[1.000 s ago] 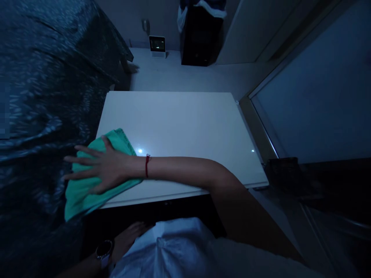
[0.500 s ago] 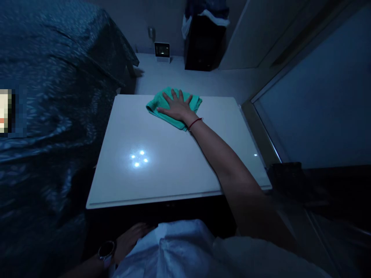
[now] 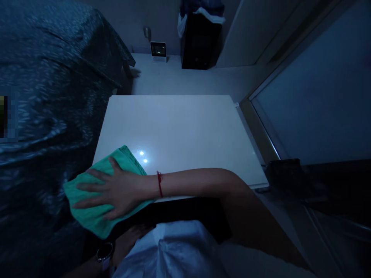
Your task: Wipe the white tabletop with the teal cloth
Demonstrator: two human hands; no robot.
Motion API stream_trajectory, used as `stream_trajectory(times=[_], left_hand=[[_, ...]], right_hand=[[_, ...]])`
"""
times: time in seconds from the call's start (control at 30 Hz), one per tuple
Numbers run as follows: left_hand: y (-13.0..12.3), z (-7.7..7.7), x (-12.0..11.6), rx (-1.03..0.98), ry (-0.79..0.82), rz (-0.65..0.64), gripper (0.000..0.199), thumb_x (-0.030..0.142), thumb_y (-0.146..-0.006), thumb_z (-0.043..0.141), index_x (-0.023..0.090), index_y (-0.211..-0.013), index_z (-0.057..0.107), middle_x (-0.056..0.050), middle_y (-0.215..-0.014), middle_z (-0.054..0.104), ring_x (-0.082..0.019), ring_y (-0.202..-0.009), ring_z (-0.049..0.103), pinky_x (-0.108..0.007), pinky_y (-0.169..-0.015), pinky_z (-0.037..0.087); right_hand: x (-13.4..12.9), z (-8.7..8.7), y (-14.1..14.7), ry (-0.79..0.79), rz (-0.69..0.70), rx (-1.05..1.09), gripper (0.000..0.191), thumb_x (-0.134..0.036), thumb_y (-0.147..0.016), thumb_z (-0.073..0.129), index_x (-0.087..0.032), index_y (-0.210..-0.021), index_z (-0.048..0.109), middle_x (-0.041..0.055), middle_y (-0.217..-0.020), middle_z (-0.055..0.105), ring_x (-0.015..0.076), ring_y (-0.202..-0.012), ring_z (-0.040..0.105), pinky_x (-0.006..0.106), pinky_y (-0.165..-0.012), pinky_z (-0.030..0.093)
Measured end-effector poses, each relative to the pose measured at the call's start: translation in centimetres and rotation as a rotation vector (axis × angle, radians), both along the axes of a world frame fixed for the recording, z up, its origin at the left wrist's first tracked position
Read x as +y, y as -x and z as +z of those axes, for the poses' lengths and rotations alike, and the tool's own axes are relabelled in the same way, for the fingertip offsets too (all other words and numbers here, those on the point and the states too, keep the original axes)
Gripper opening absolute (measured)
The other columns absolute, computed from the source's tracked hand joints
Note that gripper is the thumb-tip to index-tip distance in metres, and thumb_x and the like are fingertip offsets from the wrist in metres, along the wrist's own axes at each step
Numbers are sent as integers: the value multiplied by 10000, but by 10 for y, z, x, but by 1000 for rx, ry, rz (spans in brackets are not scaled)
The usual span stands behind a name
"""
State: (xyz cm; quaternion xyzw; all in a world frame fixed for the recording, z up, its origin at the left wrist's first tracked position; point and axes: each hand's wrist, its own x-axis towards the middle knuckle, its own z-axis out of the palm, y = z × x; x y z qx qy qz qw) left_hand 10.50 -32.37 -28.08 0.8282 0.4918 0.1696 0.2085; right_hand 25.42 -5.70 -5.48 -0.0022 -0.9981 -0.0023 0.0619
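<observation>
Where we find the right hand (image 3: 116,189): palm down on a green cloth (image 3: 89,208), at the near left corner of the white tabletop (image 3: 179,127).
Arm pose: we record the right forearm (image 3: 197,183) reaching across the body and lying level just over the near edge of the white tabletop, with the elbow out to the right, the wrist nearly straight and the fingers pointing left.
Grip: we find the right hand fully open, with fingers spread and flat on the green cloth; it presses the cloth down and does not pinch it.
Cloth: rumpled, on the left end of the near edge of the white tabletop, and overhanging that edge.
Wrist: we note a red string bracelet (image 3: 159,183) on the right wrist.
Left hand (image 3: 130,235): below the near edge of the white tabletop, beside a white shirt (image 3: 171,251), with a wristwatch (image 3: 104,251) on its wrist. The light is too dim for us to tell its grip.
Surroundings: left of the white tabletop, a dark patterned cover (image 3: 52,96); right of it, a glass panel (image 3: 313,85); beyond it, a black box-shaped unit (image 3: 199,42) and a small screen device (image 3: 158,49).
</observation>
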Motion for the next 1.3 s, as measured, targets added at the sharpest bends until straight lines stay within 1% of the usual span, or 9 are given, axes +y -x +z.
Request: stream_trajectory(times=[0.07, 0.17, 0.37, 0.5, 0.7, 0.9, 1.03, 1.17, 1.3], left_hand=[[-1, 5, 2, 7, -62, -35, 771, 580, -1226, 168, 361, -1286, 905, -33, -1127, 896, -221, -993, 893, -242, -982, 699], [-2, 14, 10, 20, -89, -130, 791, 524, -1232, 160, 276, -1273, 910, -54, -1118, 895, -216, -975, 894, -208, -1025, 661], [-2, 19, 17, 36, -122, -189, 822, 566, -1225, 148, 250, -1293, 904, -60, -1097, 897, -213, -966, 894, -198, -1030, 644], [-2, 21, 12, 83, -143, -103, 759, 493, -1235, 186, 296, -1256, 918, -36, -1135, 894, -206, -999, 892, -204, -1021, 653], [-5, 19, 13, 9, -155, -79, 767, 572, -1225, 190, 318, -1275, 912, -27, -1065, 897, -201, -936, 894, -191, -970, 669], [-7, 13, 12, -69, -211, -49, 748, 544, -1227, 196, 312, -1271, 906, -33, -1083, 897, -195, -932, 889, -208, -1034, 652], [-5, 22, 13, -4, -148, -58, 696, 556, -1219, 250, 348, -1262, 913, -15, -1071, 897, -206, -922, 894, -205, -974, 675], [2, 8, 4, -1, 71, -19, 658, 585, -1198, 250, 431, -1391, 859, 6, -1208, 881, -242, -1068, 885, -233, -980, 688], [10, -22, -10, -66, 87, -94, 809, 676, -1169, 161, 338, -1448, 841, -63, -1225, 880, -274, -1105, 877, -291, -1117, 642]], right_hand=[[7, -1, -8, -1, 24, -11, 633, -423, -1143, 556, -439, -1770, 468, 27, -1902, 347, 426, -1745, 318, 800, -1269, 410], [54, -7, -15, 95, -119, -21, 628, -405, -1142, 566, -377, -1765, 494, 58, -1907, 331, 437, -1752, 291, 799, -1328, 321], [196, 0, -57, 327, -730, -44, 687, -419, -1145, 515, -338, -1817, 393, 76, -1939, 227, 490, -1781, 154, 923, -1320, 69], [243, 10, -94, 368, -1067, -29, 722, -409, -1149, 455, -285, -1847, 316, 114, -1947, 175, 497, -1790, 83, 962, -1282, 27], [201, 10, -89, 301, -1006, -44, 750, -479, -1147, 439, -228, -1845, 325, 184, -1936, 176, 536, -1777, 110, 973, -1270, 92], [87, 12, -60, 183, -554, -77, 763, -602, -1132, 475, -310, -1830, 377, 144, -1918, 260, 503, -1762, 228, 865, -1325, 263], [29, 14, -65, 70, -236, -78, 737, -680, -1096, 432, -416, -1784, 447, 2, -1904, 346, 373, -1761, 301, 682, -1379, 330], [38, 11, -91, 86, -37, -104, 709, -650, -1106, 441, -415, -1775, 450, -28, -1910, 318, 320, -1772, 281, 654, -1392, 300], [110, 5, -123, 188, -313, -115, 717, -593, -1131, 518, -332, -1795, 447, 68, -1918, 273, 455, -1769, 243, 809, -1380, 167]])
